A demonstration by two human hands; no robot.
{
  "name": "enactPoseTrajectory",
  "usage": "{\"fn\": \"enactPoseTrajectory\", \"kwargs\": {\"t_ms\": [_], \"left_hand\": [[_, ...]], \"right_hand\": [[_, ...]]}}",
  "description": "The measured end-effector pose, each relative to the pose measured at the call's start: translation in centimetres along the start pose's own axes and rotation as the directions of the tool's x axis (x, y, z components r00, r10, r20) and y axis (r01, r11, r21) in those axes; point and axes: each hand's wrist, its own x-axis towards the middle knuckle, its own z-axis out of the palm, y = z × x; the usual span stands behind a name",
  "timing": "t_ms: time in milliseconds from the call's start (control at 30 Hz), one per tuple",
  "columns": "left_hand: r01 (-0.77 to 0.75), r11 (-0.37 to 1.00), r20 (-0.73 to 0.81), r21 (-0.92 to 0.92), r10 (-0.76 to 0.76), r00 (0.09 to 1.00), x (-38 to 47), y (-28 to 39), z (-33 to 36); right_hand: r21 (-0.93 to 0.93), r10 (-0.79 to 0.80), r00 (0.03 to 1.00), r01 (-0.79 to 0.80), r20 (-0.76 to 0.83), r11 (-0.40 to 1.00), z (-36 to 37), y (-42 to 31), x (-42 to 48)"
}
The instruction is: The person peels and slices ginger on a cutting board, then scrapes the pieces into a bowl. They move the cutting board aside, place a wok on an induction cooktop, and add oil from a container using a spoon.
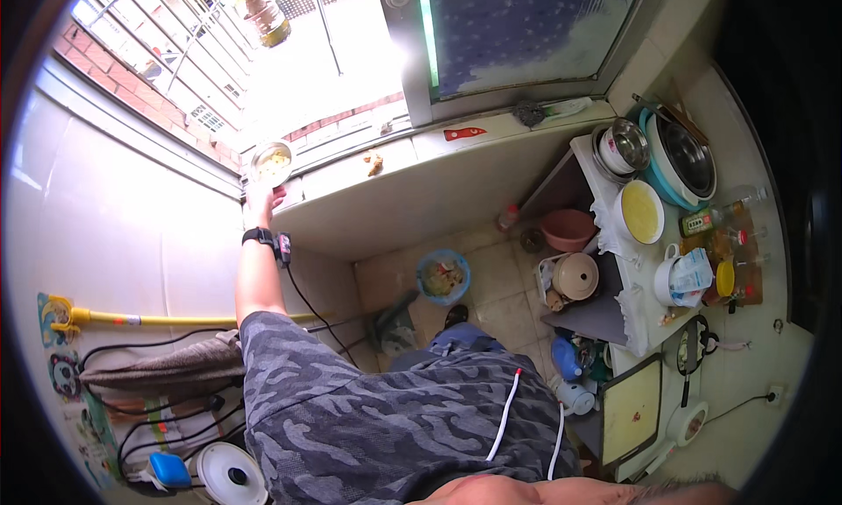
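Observation:
At the upper left, my left arm reaches to the window corner, and my left hand (265, 199) holds the near side of a small round bowl (255, 159). Pale yellow food pieces (275, 162) lie in the bowl. The hand partly hides the bowl's near edge, and most fingers are hard to see. A black strap with a small cabled device (283, 248) is on the wrist. Beside the hand, on the tiled sill (332, 181), lies a small brown piece (374, 164); farther right is a red knife-shaped item (465, 133). My right hand is out of view.
A blue-rimmed waste bin (445, 277) stands on the floor before my feet. To the right, a counter (658, 262) bears basins, bowls, bottles, a pan (691, 347) and a cutting board (631, 409). A yellow pole (177, 320), a towel and cables hang along the left wall.

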Motion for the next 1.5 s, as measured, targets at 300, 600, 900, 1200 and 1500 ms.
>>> {"fn": "enactPoseTrajectory", "kwargs": {"t_ms": [300, 600, 900, 1200, 1500], "left_hand": [[0.030, 0.936, 0.149, -0.352, 0.025, 0.988, 1.9, 1.4, 3.2], [-0.182, 0.981, -0.210, -0.065, 0.164, 0.964, 5.3, 1.2, -0.2], [-0.331, 0.934, 0.052, 0.135, 0.327, 0.944, -9.0, -4.2, 7.5], [-0.346, 0.855, 0.835, 0.387, -0.165, 0.525, -49.7, -10.5, 24.8], [-0.593, 0.703, 0.919, 0.392, -0.274, 0.282, -60.7, -15.7, 32.0]], "right_hand": [[0.529, 0.043, 0.899, -0.294, 0.435, 0.796, -4.8, 6.4, 5.5], [0.412, 0.173, 0.886, -0.363, 0.430, 0.836, -3.3, 1.8, 1.9], [0.509, 0.330, 0.777, -0.609, 0.535, 0.608, -1.1, 1.2, 7.3], [0.426, 0.051, 0.482, -0.814, 0.875, 0.394, 2.9, 5.5, 21.5], [0.468, -0.162, 0.450, -0.738, 0.878, 0.486, 2.5, 5.2, 21.4]]}}
